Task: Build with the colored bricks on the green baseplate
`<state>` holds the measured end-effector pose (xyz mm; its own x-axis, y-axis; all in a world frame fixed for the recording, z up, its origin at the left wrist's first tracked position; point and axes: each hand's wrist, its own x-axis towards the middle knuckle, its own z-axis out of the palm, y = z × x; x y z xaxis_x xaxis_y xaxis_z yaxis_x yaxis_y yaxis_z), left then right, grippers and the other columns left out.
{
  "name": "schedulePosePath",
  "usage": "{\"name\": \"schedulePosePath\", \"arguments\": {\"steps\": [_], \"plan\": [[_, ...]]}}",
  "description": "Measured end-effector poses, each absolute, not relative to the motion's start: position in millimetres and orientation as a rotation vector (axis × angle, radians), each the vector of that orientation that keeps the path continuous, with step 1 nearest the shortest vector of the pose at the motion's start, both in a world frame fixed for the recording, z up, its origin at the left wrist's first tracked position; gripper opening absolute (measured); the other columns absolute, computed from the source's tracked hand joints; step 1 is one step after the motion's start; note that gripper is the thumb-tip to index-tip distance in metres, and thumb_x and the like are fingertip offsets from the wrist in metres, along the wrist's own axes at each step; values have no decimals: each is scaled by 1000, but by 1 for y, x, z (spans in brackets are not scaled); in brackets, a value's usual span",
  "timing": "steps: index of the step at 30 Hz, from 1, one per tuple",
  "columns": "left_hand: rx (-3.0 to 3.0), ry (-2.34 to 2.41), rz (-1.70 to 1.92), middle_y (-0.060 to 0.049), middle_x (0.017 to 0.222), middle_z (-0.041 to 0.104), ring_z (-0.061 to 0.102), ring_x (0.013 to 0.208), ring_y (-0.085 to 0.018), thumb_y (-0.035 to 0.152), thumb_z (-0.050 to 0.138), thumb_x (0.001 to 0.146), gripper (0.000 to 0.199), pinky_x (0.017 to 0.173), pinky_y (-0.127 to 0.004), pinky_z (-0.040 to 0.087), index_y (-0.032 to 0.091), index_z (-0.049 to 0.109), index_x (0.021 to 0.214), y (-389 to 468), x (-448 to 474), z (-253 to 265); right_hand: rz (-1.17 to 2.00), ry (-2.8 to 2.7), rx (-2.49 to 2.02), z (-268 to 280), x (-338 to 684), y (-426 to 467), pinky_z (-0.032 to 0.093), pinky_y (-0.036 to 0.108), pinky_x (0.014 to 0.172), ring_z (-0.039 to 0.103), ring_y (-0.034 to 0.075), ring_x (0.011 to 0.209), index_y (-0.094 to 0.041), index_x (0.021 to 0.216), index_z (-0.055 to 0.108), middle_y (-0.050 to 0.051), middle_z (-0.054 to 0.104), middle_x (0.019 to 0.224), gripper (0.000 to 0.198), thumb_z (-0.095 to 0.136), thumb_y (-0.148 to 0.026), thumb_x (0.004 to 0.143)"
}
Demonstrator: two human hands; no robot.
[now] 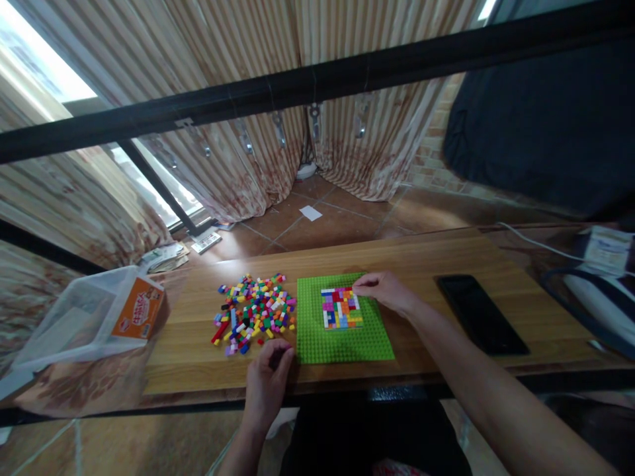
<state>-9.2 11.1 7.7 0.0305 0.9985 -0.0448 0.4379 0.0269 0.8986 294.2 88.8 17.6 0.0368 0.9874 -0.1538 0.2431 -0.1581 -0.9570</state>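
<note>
Green baseplate [342,348] lies central on counter [198,357], probably for easy reach. Right hand [389,292] at far-right corner of brick patch [341,309] on it; left hand [268,380], curled, near loose bricks [265,305]. Whether either pinches piece, cannot tell.

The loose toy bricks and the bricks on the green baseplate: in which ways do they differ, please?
The loose bricks lie scattered on the wooden tabletop; the mounted bricks sit on the green baseplate. The loose bricks point every way, while the mounted bricks line up in a compact, roughly rectangular patch. The loose bricks spread over more area than the mounted bricks. Both groups are multicoloured.
</note>
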Motion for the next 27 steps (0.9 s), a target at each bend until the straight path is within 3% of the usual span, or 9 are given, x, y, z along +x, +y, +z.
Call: {"name": "schedulePosePath", "arguments": {"steps": [6,12,16,20,27], "plan": [[1476,1517,938,-1,73,64,58,69,-15,40,65,75,22,65,-25,46,18,64,78,13,-7,13,1166,-1301,-1514,21,291,85,42,27,60,57,14,62,-19,72,75,2,69,66,24,74,-41,61],[1214,1439,1050,0,67,62,57,62,-13,42,70,69,28,59,-23,46,16,64,78,8,1,23,1042,-1044,-1502,16,293,64,39,24,50,52,11,56,-17,99,71,1,67,70,49,73,-49,61],[1045,1374,1048,1,69,63,58,60,-12,42,73,66,32,57,-23,47,16,64,80,-5,18,35,806,-934,-1496,17,277,26,48,31,63,61,18,69,-17,87,73,6,70,79,40,68,-53,68],[1013,1226,960,0,74,65,59,60,-11,41,72,69,31,55,-21,46,16,64,87,-18,44,48,955,-1166,-1397,31,239,-24,50,36,79,64,21,86,-22,91,73,5,71,90,29,61,-47,80],[1006,1027,892,-2,78,68,61,62,-11,35,69,74,33,57,-21,47,17,58,100,-29,75,68,1115,-1276,-1263,45,212,-56,51,31,78,63,18,88,-26,101,71,4,66,96,25,58,-42,87]]}}
